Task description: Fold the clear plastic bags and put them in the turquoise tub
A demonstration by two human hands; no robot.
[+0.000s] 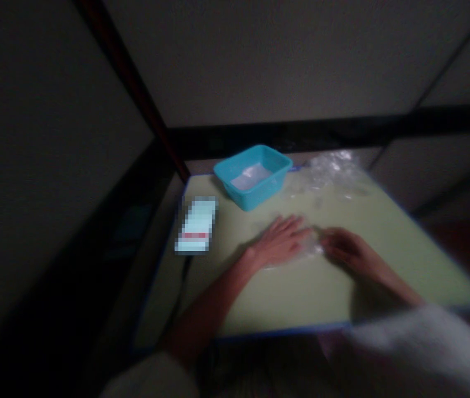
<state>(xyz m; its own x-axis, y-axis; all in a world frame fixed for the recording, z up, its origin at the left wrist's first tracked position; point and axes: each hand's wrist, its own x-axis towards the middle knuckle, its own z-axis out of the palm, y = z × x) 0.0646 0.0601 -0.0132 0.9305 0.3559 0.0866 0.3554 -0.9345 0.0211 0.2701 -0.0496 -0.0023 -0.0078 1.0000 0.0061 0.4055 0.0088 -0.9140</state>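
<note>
My left hand (282, 241) lies flat, fingers outstretched, on a clear plastic bag (272, 267) in the middle of the table. Much of the bag is hidden beneath the palm. To its right, my right hand (344, 249) is curled, with its fingertips pinched at the bag's right end. Blur and dim light hide the exact grip. Beyond my hands stands a turquoise plastic basket (251, 198) holding a flat whitish item (251, 176), perhaps sheets or packets.
A heap of crumpled clear plastic (336, 168) lies at the table's back right. At the left edge rests a lit phone (197, 224), its screen pixelated, with a dark cable (184, 276) running toward me. The pale yellow table (292, 304) has a blue edge and stands against a wall (280, 66).
</note>
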